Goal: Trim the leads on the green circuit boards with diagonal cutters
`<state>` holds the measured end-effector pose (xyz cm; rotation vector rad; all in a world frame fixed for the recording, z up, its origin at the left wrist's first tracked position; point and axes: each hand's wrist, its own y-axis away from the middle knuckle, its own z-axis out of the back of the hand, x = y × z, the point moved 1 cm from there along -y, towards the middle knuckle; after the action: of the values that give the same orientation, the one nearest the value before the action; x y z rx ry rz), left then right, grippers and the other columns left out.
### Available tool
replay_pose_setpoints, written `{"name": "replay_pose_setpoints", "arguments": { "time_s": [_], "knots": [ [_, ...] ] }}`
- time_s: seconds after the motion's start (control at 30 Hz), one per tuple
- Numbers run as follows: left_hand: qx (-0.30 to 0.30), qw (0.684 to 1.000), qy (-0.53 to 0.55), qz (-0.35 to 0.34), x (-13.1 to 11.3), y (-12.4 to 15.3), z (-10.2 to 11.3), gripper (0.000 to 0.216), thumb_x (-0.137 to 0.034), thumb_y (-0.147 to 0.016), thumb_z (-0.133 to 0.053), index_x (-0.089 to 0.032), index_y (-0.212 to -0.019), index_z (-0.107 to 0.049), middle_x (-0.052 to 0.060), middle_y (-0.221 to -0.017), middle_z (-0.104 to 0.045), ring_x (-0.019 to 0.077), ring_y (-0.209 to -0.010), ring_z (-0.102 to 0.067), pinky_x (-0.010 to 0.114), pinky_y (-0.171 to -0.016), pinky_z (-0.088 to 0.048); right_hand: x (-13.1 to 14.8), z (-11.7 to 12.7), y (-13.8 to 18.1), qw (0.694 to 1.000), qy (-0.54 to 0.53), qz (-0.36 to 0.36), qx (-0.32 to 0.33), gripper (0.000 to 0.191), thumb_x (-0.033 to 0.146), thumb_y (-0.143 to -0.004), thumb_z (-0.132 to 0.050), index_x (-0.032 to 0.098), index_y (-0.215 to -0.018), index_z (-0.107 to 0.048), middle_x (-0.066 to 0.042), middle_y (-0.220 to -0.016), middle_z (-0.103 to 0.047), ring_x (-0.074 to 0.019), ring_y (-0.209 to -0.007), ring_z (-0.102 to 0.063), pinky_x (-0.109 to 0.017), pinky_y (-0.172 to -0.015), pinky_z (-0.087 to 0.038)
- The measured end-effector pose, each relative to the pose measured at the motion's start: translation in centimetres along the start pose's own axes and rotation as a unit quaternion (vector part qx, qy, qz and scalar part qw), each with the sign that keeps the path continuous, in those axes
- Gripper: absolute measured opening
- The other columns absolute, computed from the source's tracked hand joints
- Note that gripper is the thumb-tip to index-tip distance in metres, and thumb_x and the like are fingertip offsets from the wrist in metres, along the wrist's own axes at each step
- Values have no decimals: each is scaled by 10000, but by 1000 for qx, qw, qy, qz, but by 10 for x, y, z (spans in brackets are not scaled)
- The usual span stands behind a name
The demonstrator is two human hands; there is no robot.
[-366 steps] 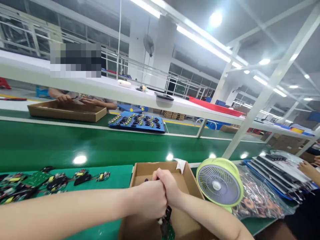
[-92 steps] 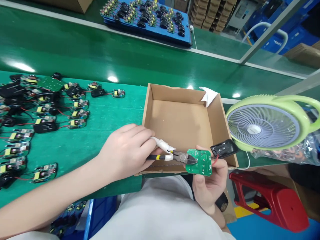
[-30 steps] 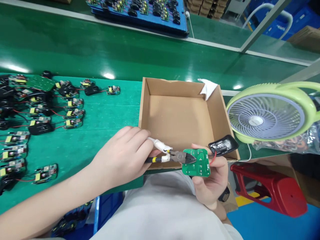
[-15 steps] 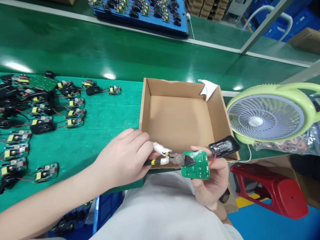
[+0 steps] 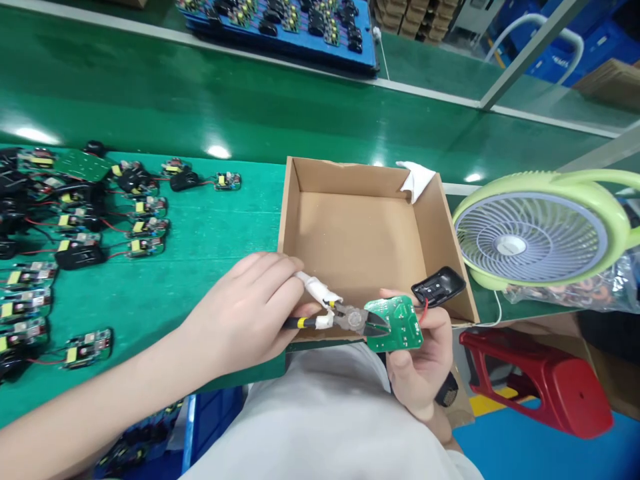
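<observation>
My left hand point(image 5: 250, 313) is closed round the white-taped handles of small cutting pliers point(image 5: 345, 317). The jaws rest on the solder side of a green circuit board point(image 5: 397, 325). My right hand point(image 5: 420, 370) grips that board from below, thumb on its near edge. A red wire runs from the board to a black plastic shell point(image 5: 439, 287) that hangs by the box's right wall. Both hands hover over the near edge of an open cardboard box point(image 5: 300, 175), above my lap.
Several small circuit boards with black parts point(image 5: 80, 220) lie spread on the green mat at the left. A green desk fan point(image 5: 537, 230) stands right of the box. A blue tray of parts point(image 5: 295, 27) sits across the belt. A red stool point(image 5: 540, 383) is at lower right.
Twelve seconds ago the view faced the line; since three seconds ago it looks down. The board has tipped slightly, and the black shell rose a little. The pliers stay on the board.
</observation>
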<state>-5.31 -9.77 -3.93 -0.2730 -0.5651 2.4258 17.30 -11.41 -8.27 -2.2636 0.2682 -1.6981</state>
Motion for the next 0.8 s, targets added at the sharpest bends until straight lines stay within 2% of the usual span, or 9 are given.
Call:
{"name": "replay_pose_setpoints", "arguments": {
  "time_s": [0.2,0.33,0.53,0.8],
  "knots": [
    [15,1000,-15,-11,-4,-1,-2,278,-179,-990,-443,-136,-785,-625,147,-892,-710,271,-849,-669,393,-765,-545,2,-2,-4,1000,10,5,14,270,335,-907,-785,275,-1095,-602,-112,-1200,-732,-262,-1090,-740,-337,-706,-648],
    [17,1000,-21,-15,-5,-1,0,309,-174,-990,-434,-137,-749,-624,149,-861,-711,268,-805,-668,390,-719,-537,4,-3,-5,1000,15,15,17,246,313,-915,-778,269,-1091,-613,-92,-1193,-740,-232,-1055,-747,-336,-773,-639],
    [20,999,-22,-12,-6,-3,3,313,-150,-969,-445,-171,-694,-592,104,-760,-684,231,-714,-634,370,-645,-475,4,-4,-5,999,30,23,15,242,315,-911,-782,267,-1080,-616,-88,-1176,-733,-243,-1083,-738,-344,-779,-640],
    [-2,1000,-3,10,-7,11,-11,306,-175,-959,-432,-210,-676,-544,63,-698,-591,219,-678,-533,374,-629,-395,5,-3,-4,999,10,19,25,254,297,-909,-783,271,-1102,-620,-84,-1179,-731,-230,-1069,-731,-334,-752,-645]
  ]
}}
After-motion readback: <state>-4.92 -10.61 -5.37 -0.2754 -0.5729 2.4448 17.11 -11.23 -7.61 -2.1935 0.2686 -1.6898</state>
